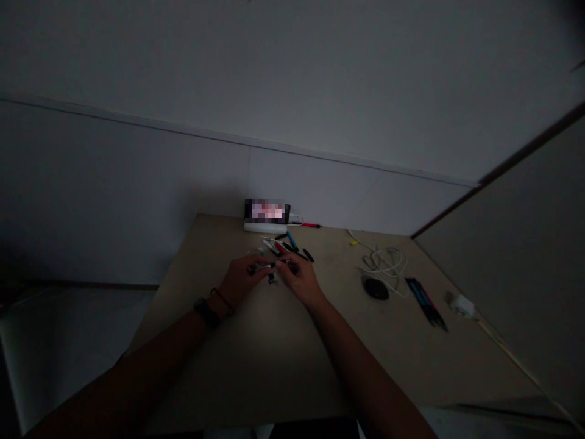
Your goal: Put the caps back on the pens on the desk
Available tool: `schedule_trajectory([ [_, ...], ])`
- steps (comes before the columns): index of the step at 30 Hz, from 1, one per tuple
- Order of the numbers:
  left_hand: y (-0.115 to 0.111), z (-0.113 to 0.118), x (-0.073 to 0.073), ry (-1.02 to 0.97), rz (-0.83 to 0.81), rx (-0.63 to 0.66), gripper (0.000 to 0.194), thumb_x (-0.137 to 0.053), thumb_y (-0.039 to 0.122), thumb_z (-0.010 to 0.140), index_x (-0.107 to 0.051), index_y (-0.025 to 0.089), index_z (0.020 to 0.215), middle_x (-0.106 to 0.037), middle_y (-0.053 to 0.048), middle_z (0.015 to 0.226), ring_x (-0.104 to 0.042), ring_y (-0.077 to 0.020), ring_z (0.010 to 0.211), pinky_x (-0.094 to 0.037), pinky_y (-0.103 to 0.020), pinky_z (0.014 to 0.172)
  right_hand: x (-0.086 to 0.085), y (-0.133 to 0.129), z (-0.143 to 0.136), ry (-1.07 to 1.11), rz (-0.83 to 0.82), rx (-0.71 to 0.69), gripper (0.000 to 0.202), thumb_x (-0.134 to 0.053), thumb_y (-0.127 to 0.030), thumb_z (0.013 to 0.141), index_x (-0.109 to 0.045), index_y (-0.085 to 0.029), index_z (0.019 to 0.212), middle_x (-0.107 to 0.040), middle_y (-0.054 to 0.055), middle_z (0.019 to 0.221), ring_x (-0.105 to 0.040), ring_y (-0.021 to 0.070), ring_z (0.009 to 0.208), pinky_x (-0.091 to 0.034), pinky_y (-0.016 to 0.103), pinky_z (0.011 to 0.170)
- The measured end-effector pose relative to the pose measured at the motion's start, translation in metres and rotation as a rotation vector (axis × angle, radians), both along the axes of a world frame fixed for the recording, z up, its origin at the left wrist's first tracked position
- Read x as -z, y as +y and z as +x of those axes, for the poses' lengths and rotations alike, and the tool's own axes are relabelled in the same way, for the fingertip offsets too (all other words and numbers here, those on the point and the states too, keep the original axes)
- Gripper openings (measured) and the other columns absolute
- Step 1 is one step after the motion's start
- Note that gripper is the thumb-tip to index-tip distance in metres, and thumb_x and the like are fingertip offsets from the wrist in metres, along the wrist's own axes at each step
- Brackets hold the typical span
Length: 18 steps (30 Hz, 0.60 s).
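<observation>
Forearms reach over desk; left hand and right hand close together, both pinching pen-like piece, seemingly one end each for control; loose pens just beyond, probably for easy reach.

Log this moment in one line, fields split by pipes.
left hand: holds slim pen-like piece | right hand: holds same piece | beyond hands: loose pens | right side: black mouse

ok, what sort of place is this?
Likely a small office or workroom, though the dim view can't settle it: a desk against the wall, pens lying on it, and a lit screen propped at the back.
</observation>
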<state>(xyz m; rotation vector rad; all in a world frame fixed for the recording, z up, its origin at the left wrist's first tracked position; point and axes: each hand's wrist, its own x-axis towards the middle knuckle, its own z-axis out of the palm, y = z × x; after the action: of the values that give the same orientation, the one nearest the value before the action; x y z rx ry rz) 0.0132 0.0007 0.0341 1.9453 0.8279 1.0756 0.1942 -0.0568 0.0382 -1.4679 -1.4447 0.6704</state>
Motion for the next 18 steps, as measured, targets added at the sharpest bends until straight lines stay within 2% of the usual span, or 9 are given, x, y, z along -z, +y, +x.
schedule_trajectory([
  [3, -0.0001, 0.0010, 0.0028, 0.001, -0.010, 0.009, 0.017, -0.074, 0.034, 0.080, -0.079, 0.022, 0.092, -0.078, -0.003, 0.083, -0.067, -0.0161, 0.069, -0.052, -0.027, 0.067, 0.0010, 0.0012, 0.0002, -0.045, 0.006, 0.035, 0.048, -0.058, -0.064, 0.087, -0.052, -0.022, 0.065, -0.045, -0.003, 0.057, -0.044, 0.0146, 0.054, -0.033, 0.027, 0.052],
  [6, 0.0005, 0.0018, 0.0050, -0.001, -0.015, 0.016, 0.016, -0.076, 0.033, 0.078, -0.079, 0.022, 0.090, -0.079, -0.004, 0.085, -0.069, -0.0170, 0.072, -0.052, -0.027, 0.068, 0.0003, 0.0018, 0.0006, -0.083, 0.008, 0.031, 0.054, -0.055, -0.066, 0.088, -0.046, -0.023, 0.058, -0.042, -0.002, 0.054, -0.044, 0.0152, 0.054, -0.033, 0.027, 0.053],
  [8, 0.0006, 0.0018, 0.0047, -0.002, -0.018, 0.020, 0.017, -0.076, 0.034, 0.079, -0.079, 0.022, 0.090, -0.079, -0.003, 0.083, -0.068, -0.0166, 0.070, -0.052, -0.026, 0.067, -0.0006, 0.0017, 0.0003, -0.064, 0.009, 0.022, 0.052, -0.055, -0.067, 0.087, -0.053, -0.022, 0.063, -0.047, -0.001, 0.057, -0.046, 0.0161, 0.056, -0.035, 0.028, 0.054],
  [10, 0.0004, 0.0016, 0.0034, -0.003, -0.011, 0.019, 0.019, -0.074, 0.036, 0.080, -0.079, 0.022, 0.091, -0.078, -0.003, 0.081, -0.067, -0.0160, 0.067, -0.051, -0.026, 0.065, -0.0009, 0.0014, -0.0005, -0.010, 0.013, 0.008, 0.047, -0.058, -0.068, 0.086, -0.064, -0.021, 0.078, -0.056, 0.001, 0.064, -0.051, 0.0178, 0.060, -0.038, 0.028, 0.055],
  [12, -0.0002, 0.0014, 0.0021, -0.004, 0.002, 0.010, 0.019, -0.073, 0.038, 0.081, -0.079, 0.022, 0.091, -0.078, -0.003, 0.081, -0.067, -0.0157, 0.066, -0.051, -0.026, 0.064, -0.0004, 0.0012, -0.0014, 0.048, 0.018, -0.003, 0.048, -0.060, -0.068, 0.083, -0.067, -0.022, 0.092, -0.062, 0.004, 0.073, -0.055, 0.0191, 0.064, -0.041, 0.029, 0.056],
  [14, -0.0007, 0.0013, 0.0017, 0.000, 0.009, 0.004, 0.019, -0.073, 0.038, 0.081, -0.079, 0.023, 0.091, -0.078, -0.003, 0.080, -0.066, -0.0154, 0.065, -0.050, -0.026, 0.063, 0.0008, 0.0013, -0.0022, 0.084, 0.009, -0.004, 0.048, -0.061, -0.069, 0.082, -0.068, -0.022, 0.091, -0.064, 0.005, 0.075, -0.055, 0.0188, 0.063, -0.041, 0.029, 0.056],
  [18, -0.0004, 0.0017, 0.0035, 0.009, -0.004, -0.002, 0.018, -0.074, 0.038, 0.080, -0.079, 0.022, 0.088, -0.075, -0.001, 0.073, -0.062, -0.0141, 0.061, -0.047, -0.024, 0.060, 0.0030, 0.0014, -0.0031, 0.098, -0.028, 0.035, 0.049, -0.063, -0.070, 0.081, -0.065, -0.021, 0.077, -0.057, 0.002, 0.064, -0.049, 0.0161, 0.055, -0.035, 0.027, 0.050],
])
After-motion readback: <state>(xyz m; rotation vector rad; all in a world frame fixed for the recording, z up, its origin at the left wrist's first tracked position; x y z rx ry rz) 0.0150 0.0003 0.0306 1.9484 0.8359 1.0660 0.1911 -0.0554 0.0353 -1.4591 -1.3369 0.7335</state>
